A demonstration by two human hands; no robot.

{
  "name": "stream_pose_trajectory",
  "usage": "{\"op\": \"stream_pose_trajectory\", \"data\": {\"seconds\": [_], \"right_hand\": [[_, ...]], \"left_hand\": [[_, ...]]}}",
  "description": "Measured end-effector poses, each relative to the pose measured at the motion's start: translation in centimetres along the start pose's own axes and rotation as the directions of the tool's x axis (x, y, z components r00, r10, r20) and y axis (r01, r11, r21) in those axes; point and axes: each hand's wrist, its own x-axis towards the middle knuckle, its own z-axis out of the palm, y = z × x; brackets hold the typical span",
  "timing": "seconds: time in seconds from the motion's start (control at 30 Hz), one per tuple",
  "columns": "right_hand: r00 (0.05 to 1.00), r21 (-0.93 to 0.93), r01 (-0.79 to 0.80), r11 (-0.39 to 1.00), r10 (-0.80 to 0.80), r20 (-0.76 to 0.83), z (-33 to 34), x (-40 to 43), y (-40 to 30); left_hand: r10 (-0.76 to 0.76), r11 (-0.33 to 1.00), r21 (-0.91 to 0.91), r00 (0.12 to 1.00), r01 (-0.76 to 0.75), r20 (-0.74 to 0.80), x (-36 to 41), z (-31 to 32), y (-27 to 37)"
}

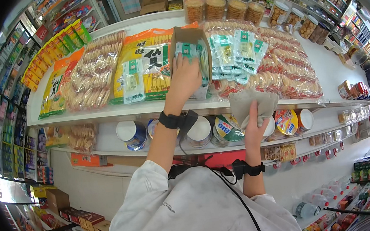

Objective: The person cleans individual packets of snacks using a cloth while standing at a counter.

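Note:
My left hand reaches into an open brown cardboard box, its fingers at the green and white snack packets inside. The fingertips are partly hidden, so whether they grip a packet is unclear. In my right hand is a crumpled grey cloth, held over the shelf's front edge. To the right of the box, a loose pile of similar packets lies on bagged round crackers. One single packet rests left of the box, on a yellow and orange rice-cracker bag.
Another clear bag of crackers and a row of yellow and green canisters stand left on the white shelf. Cookie tubs line the back. Below, a lower shelf holds round tubs. A black cable hangs over my shirt.

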Motion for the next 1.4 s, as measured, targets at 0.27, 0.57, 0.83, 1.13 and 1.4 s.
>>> {"op": "stream_pose_trajectory", "data": {"seconds": [0.27, 0.57, 0.83, 1.13, 1.4], "right_hand": [[1.000, -0.014, -0.006, 1.000, 0.006, 0.008, 0.4, -0.6, -0.3], [0.981, -0.047, -0.190, 0.981, 0.192, 0.037, -0.6, -0.4, 3.5], [0.912, -0.020, -0.010, 1.000, 0.017, 0.409, 2.7, -2.3, -1.8], [0.834, -0.099, -0.015, 0.995, 0.067, 0.548, 2.4, -3.7, -3.1], [0.983, -0.183, -0.094, 0.979, 0.121, 0.141, 2.0, -4.5, -3.4]], "left_hand": [[-0.146, 0.935, -0.322, 0.989, 0.148, 0.028, 0.0, -1.7, 1.3], [-0.025, 0.904, -0.393, 0.896, -0.169, -0.444, -1.7, -8.3, 5.4], [-0.201, 0.504, -0.863, 0.965, -0.046, -0.169, -6.3, -9.9, 8.2], [-0.202, -0.316, -0.846, 0.841, 0.429, 0.501, -8.6, -8.1, 6.5], [-0.327, -0.568, -0.807, 0.856, 0.159, 0.399, -7.7, -8.9, 8.1]]}}
